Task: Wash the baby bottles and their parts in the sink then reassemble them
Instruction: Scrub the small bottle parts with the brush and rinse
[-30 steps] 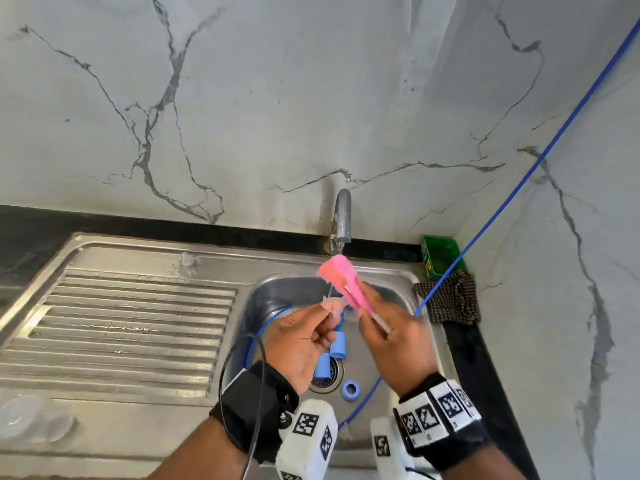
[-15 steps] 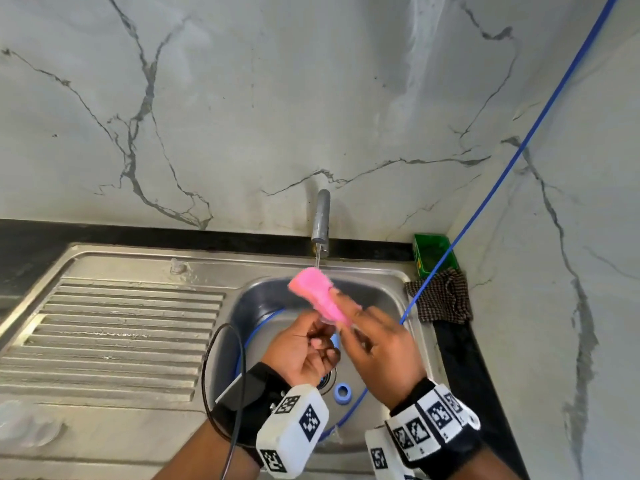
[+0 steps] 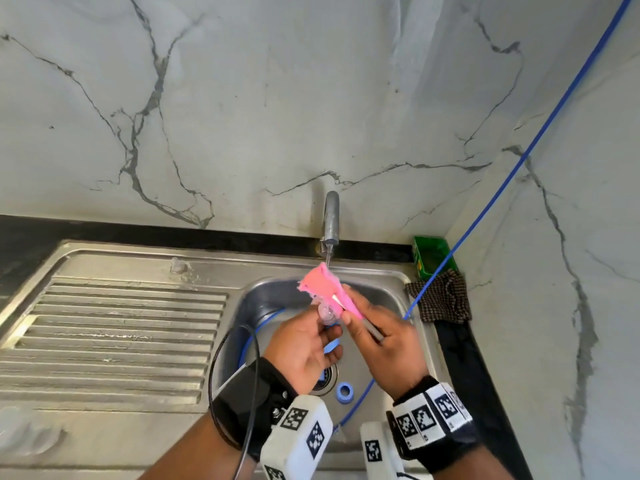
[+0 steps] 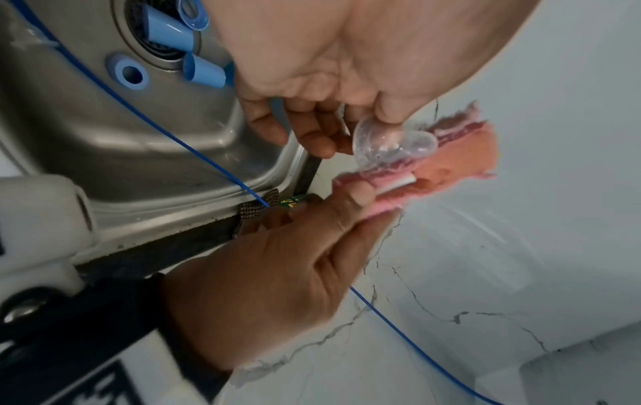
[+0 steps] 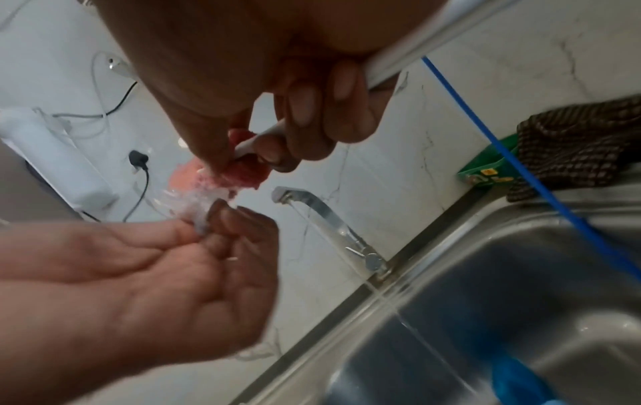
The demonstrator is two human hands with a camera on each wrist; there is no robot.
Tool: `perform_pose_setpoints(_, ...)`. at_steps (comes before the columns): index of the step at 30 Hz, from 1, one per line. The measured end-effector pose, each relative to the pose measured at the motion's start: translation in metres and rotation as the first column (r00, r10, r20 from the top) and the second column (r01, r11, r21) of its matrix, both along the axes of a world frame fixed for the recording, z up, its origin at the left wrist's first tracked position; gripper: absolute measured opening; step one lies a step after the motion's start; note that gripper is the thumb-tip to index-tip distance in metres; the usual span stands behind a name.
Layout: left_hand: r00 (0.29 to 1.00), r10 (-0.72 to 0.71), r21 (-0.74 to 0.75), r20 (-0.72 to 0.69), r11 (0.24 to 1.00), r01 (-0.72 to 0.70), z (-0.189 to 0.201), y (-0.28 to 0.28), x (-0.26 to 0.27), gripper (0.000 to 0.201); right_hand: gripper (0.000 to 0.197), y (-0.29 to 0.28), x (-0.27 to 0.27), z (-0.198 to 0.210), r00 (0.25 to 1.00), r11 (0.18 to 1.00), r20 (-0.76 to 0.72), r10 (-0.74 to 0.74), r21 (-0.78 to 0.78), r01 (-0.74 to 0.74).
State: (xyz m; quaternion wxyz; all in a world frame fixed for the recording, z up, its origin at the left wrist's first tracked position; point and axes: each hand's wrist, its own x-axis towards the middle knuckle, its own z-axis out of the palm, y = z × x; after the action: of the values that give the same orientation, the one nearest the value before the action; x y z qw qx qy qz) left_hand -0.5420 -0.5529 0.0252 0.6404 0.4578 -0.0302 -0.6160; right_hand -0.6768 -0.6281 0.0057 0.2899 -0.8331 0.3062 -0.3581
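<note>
1. Wrist units: white camera housings with black-and-white square marker patterns on both wrists; no readable writing on them.
2. Left hand (image 3: 304, 344): fingers curled, thumb and fingertips pinching a clear silicone teat (image 4: 388, 145) above the sink basin (image 3: 391, 344). The teat's open base faces the left wrist camera; which way its tip points cannot be told.
3. Right hand (image 3: 388, 344): fingers wrapped round the pale handle of a pink sponge brush (image 3: 323, 285). The brush's long axis runs diagonally up and to the left from the hand; its sponge head touches the teat and ends just under the spout.
4. Basin floor: a blue ring (image 3: 345, 390) beside the drain; two blue tube-shaped caps (image 4: 204, 72) lying over the drain.
5. Blue cable (image 3: 491, 202): crosses the basin and rises to the upper right.
6. Tap (image 3: 330, 220): water running in a thin stream.
7. Checked cloth (image 3: 441, 299) and a green box (image 3: 431, 258), its label too small to read, in the back right corner of the tabletop.
8. Against the frame half a second ago: the brush head stands higher, closer to the spout, and the teat shows more clearly between the hands.
</note>
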Motion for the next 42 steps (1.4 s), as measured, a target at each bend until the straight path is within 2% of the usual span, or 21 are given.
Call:
perform_pose_setpoints(2, 1.000, -0.012, -0.004, -0.003, 1.000, 0.012, 0.000, 0.003, 0.007, 0.010, 0.045, 0.004, 0.001, 0.003, 0.999, 0.999, 0.025, -0.031, -0.020, 0.031)
perform_pose_setpoints(5, 0.999, -0.016, 0.002, -0.042, 1.000, 0.016, -0.001, 0.003, 0.013, 0.009, 0.044, 0.021, 0.014, 0.015, 0.994, 0.998, 0.111, 0.012, -0.058, -0.005)
perform_pose_setpoints(9, 0.990, -0.048, -0.013, -0.134, 0.999, 0.047, 0.007, 0.008, 0.016, 0.013, 0.046, 0.024, 0.016, 0.005, 0.999, 0.988, 0.031, -0.031, -0.149, 0.035)
perform_pose_setpoints(12, 0.992, -0.060, 0.005, -0.113, 0.998, 0.061, 0.009, 0.014, 0.018, 0.011, 0.049, 0.019, 0.002, -0.002, 0.994, 0.985, 0.033, -0.105, -0.136, 0.108)
perform_pose_setpoints(15, 0.995, -0.051, 0.025, -0.083, 0.998, 0.053, 0.006, 0.013, 0.015, 0.011, 0.049, 0.023, 0.005, 0.013, 0.987, 0.973, 0.098, -0.131, -0.177, 0.147)
perform_pose_setpoints(18, 0.999, -0.031, 0.006, -0.044, 0.999, 0.031, 0.007, 0.010, 0.007, 0.018, 0.047, 0.028, 0.012, 0.019, 0.995, 0.974, 0.031, -0.091, -0.205, 0.096)
perform_pose_setpoints(21, 0.997, -0.056, -0.010, -0.046, 0.998, 0.055, 0.013, 0.011, 0.004, 0.021, 0.047, 0.024, -0.004, 0.005, 0.999, 0.980, 0.001, -0.043, -0.194, 0.042)
perform_pose_setpoints(24, 0.999, -0.049, 0.034, 0.023, 0.998, 0.048, 0.014, 0.013, 0.001, 0.015, 0.047, 0.010, -0.024, 0.008, 0.999, 0.973, 0.024, -0.042, -0.224, 0.046)
perform_pose_setpoints(27, 0.997, -0.015, 0.026, 0.073, 1.000, 0.013, 0.010, 0.008, -0.006, 0.012, 0.053, 0.005, -0.017, 0.026, 0.993, 0.977, 0.099, -0.061, -0.198, 0.079)
perform_pose_setpoints(30, 0.989, 0.018, -0.022, 0.148, 1.000, -0.015, 0.012, 0.002, -0.007, 0.022, 0.054, 0.011, 0.000, 0.027, 1.000, 0.974, 0.008, -0.005, -0.227, 0.007)
perform_pose_setpoints(33, 0.934, 0.045, -0.035, 0.355, 0.999, -0.035, 0.016, 0.001, -0.001, 0.034, 0.047, 0.006, -0.010, 0.014, 0.999, 0.980, -0.006, 0.034, -0.197, -0.035)
perform_pose_setpoints(36, 0.867, -0.003, 0.008, 0.498, 1.000, -0.001, 0.016, 0.005, -0.002, 0.031, 0.045, -0.010, -0.034, 0.005, 0.994, 0.982, -0.045, 0.102, -0.156, -0.108)
perform_pose_setpoints(39, 0.872, -0.022, 0.032, 0.488, 0.999, 0.007, 0.013, 0.005, -0.009, 0.028, 0.048, -0.019, -0.041, 0.018, 0.994, 0.979, -0.061, 0.086, -0.182, -0.095)
perform_pose_setpoints(42, 0.914, 0.009, 0.032, 0.407, 0.999, -0.024, 0.016, -0.002, -0.012, 0.029, 0.048, -0.016, -0.019, 0.036, 0.998, 0.973, 0.037, 0.053, -0.226, -0.043)
